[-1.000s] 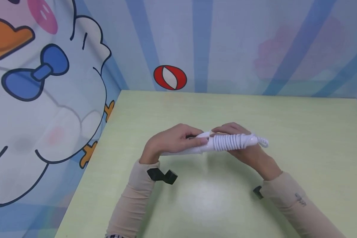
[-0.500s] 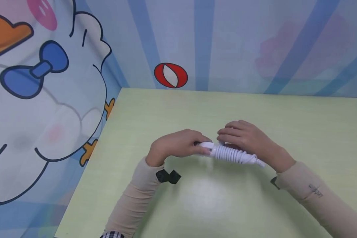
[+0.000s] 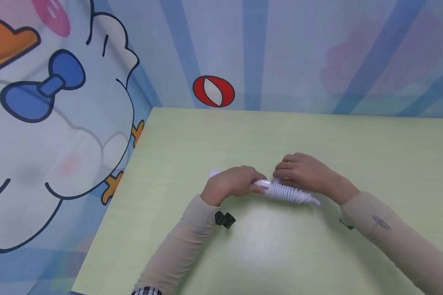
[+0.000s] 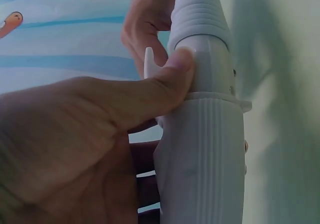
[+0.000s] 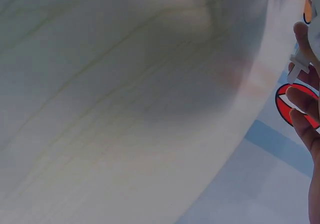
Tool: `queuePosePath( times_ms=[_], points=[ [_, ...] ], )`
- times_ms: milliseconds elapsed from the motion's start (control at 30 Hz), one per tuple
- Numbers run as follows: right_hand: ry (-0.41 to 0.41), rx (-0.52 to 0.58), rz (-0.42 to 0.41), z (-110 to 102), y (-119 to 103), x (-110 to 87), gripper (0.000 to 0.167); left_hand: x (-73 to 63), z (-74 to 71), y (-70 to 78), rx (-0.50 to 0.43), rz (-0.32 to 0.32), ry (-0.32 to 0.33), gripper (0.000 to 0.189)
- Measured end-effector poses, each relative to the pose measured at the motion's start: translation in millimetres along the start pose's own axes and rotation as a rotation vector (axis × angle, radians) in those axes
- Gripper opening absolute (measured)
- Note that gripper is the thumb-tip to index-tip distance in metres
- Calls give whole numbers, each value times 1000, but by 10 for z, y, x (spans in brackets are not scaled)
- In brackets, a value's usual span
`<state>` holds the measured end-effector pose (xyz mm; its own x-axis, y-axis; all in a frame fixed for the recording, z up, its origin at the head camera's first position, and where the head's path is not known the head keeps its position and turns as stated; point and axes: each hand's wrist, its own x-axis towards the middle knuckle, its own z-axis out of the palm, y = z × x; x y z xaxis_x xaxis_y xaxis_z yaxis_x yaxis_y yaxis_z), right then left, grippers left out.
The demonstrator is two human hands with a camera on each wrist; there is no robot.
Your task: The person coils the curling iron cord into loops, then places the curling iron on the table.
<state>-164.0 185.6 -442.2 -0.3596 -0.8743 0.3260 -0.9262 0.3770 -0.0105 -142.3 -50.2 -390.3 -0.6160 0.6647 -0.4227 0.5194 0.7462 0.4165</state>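
Observation:
A white curling iron (image 3: 263, 183) lies across my two hands, just above the table. Its white cord (image 3: 286, 192) is wound in tight coils around its right end. My left hand (image 3: 236, 180) grips the body, the thumb resting near a small upright lever (image 4: 149, 64) in the left wrist view. Beside the coils, my right hand (image 3: 304, 172) has its fingers bent at the cord. In the right wrist view a small white piece (image 5: 298, 66), apparently the cord's plug, sits between thumb and forefinger. Much of the left part of the iron is hidden by my left hand.
A pale green table (image 3: 184, 139) spreads under both hands. Behind it stands a blue striped wall (image 3: 291, 53) with a printed red ball (image 3: 213, 91). At the left is a wall with a printed cartoon bird (image 3: 70, 151).
My right hand has drawn back from the iron's far side to beside the coils, lifting a little cord. The iron's right end has tilted toward me, and my left hand has shifted right.

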Motion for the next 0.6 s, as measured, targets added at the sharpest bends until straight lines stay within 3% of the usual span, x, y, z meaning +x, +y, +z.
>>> queuePosePath(
  times_ms=[300, 600],
  points=[
    [-49, 55, 60, 151, 48, -29, 18, 140, 126, -99, -22, -30, -42, 28],
    [-87, 101, 125, 217, 62, -60, 20, 203, 175, -144, 28, -5, -23, 24]
  ],
)
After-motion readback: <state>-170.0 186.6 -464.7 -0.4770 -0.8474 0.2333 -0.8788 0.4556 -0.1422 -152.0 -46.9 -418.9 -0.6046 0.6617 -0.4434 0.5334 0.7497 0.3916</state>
